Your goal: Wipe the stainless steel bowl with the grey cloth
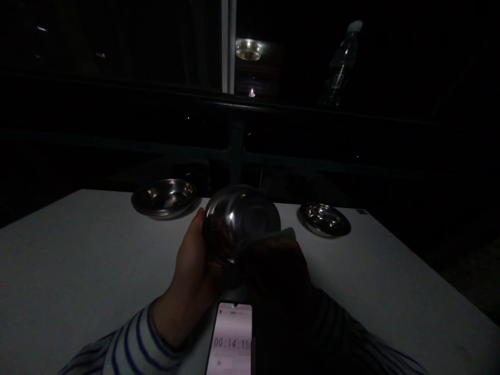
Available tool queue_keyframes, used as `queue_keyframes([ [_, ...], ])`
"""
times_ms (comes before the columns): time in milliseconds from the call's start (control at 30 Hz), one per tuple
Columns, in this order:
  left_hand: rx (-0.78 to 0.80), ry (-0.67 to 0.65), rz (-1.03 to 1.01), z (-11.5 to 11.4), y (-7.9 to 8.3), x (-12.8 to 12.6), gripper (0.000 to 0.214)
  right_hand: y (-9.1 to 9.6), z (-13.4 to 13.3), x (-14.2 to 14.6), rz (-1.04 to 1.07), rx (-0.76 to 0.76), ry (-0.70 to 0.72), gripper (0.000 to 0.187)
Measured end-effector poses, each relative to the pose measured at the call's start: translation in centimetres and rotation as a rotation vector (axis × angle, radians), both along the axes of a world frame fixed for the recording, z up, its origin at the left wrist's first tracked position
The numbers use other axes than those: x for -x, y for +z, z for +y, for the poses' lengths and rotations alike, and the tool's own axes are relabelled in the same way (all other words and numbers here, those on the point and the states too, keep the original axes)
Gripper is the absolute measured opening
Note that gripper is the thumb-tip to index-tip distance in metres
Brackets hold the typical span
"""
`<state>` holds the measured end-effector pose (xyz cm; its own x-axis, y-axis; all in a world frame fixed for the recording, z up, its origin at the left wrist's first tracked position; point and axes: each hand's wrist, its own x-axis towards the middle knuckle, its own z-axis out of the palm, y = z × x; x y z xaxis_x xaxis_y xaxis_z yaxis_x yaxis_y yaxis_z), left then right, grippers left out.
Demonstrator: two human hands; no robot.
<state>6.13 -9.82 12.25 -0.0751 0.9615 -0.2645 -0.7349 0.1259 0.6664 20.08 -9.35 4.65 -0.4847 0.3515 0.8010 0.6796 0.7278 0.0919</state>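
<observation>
My left hand (191, 265) grips a shiny steel bowl (244, 216) by its left rim and holds it tilted up above the white table (78, 271). My right hand (273, 265) lies in deep shadow just below the bowl, pressed against a pale cloth (269, 239) at the bowl's lower edge. Its fingers are too dark to make out clearly. Both sleeves are striped blue and white.
A stack of steel bowls (164, 198) sits at the table's far left. A single steel bowl (325, 219) rests at the far right. A lit phone (231, 338) showing a timer lies near me. A bottle (344, 62) stands behind in the dark.
</observation>
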Motion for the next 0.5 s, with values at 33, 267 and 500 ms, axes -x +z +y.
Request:
queue_keyframes([
  [33, 0.035, -0.046, 0.011, -0.2, -0.2, -0.3, 0.023, -0.1, -0.4, 0.2, 0.016, -0.043, 0.000, 0.015],
  [267, 0.168, -0.103, 0.028, -1.0, -1.8, -1.0, 0.030, 2.9, -2.4, 1.1, 0.093, -0.086, -0.066, 0.022],
  [500, 0.137, -0.097, 0.104, -1.1, -1.9, -1.0, 0.030, 3.2, -2.2, 0.7, 0.045, -0.053, -0.085, 0.025],
])
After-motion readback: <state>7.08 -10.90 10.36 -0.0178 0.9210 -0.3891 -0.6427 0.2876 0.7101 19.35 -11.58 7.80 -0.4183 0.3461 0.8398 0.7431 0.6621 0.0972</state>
